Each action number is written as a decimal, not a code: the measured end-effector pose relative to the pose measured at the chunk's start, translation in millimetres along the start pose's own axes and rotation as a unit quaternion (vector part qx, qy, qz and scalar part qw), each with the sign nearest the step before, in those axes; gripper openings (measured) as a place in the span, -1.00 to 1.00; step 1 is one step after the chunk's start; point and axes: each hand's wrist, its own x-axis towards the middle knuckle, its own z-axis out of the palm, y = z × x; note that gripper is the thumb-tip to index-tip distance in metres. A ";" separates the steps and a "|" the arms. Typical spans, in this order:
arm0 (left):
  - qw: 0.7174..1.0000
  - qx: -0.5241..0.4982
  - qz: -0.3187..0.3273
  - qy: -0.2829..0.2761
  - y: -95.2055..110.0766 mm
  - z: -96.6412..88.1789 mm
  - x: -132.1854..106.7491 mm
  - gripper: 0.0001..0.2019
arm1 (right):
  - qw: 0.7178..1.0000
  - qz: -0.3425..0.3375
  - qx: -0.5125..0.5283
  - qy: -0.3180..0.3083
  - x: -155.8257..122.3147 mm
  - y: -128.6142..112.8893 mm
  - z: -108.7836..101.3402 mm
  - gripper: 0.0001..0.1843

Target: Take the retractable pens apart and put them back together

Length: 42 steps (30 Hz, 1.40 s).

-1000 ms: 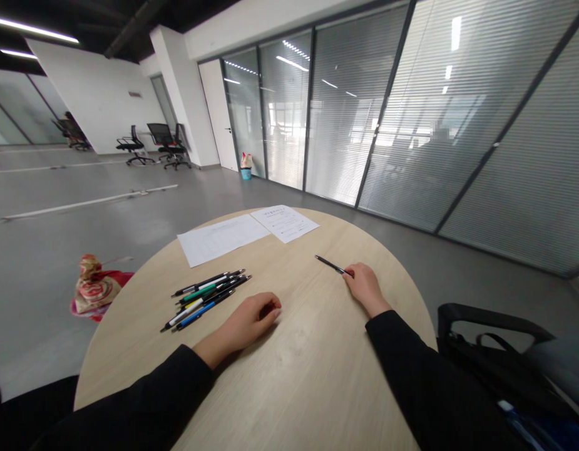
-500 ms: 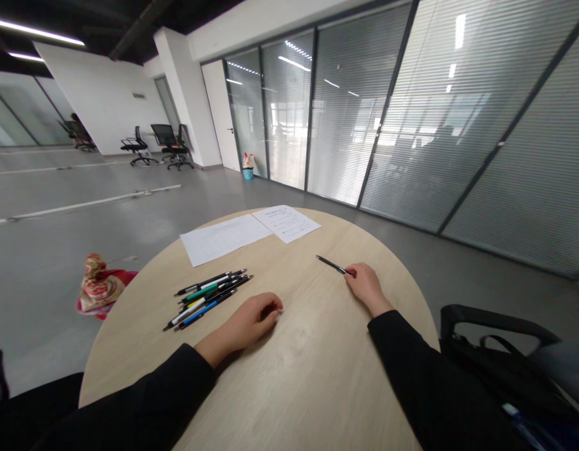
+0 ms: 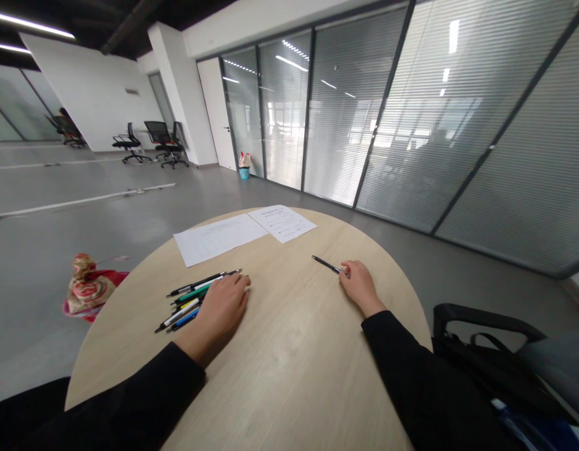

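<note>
Several pens lie in a loose pile on the left of the round table, among them a green pen (image 3: 191, 295), a white pen (image 3: 181, 312) and a blue pen (image 3: 182, 320). My left hand (image 3: 223, 307) is over the right ends of the pile, back up, its fingers loosely curved and apart. It covers part of the pens; contact under the palm is hidden. On the right, a black pen (image 3: 323, 263) lies slanted on the wood. The fingers of my right hand (image 3: 358, 285) are closed round its near end.
Two printed sheets, a wide one (image 3: 214, 240) and a smaller one (image 3: 283, 223), lie at the far side of the round table (image 3: 289, 376). A bag-topped bin (image 3: 92, 288) stands on the floor at left. A black chair (image 3: 486, 319) is close on the right.
My left hand has moved left from the bare tabletop to above the pen pile. My right hand keeps the black pen in about the same place. The view has shifted slightly.
</note>
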 end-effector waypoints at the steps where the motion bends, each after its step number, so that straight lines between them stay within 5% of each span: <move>1: 0.999 0.028 -0.024 0.002 -3.6 -2.6 0.2 -0.77 | 1.000 -0.002 0.002 0.004 -0.4 -0.8 -0.2 -0.70; 7: 0.987 0.129 -0.098 -0.015 -16.9 -14.5 -0.9 -0.76 | 1.000 -0.018 0.018 0.014 -1.8 -4.5 -1.2 -0.71; 28: 0.977 0.154 -0.129 -0.070 -47.3 -19.1 -7.5 -0.74 | 0.998 -0.053 0.031 0.010 -15.2 -21.9 -4.5 -0.78; 34: 0.977 0.150 -0.120 -0.095 -39.6 -28.3 -7.6 -0.75 | 0.998 -0.058 0.013 0.006 -19.7 -32.2 -8.7 -0.73; 42: 0.987 0.140 -0.082 0.013 -26.5 -32.7 -3.1 -0.76 | 0.997 -0.081 0.001 0.010 -24.9 -46.7 -13.0 -0.71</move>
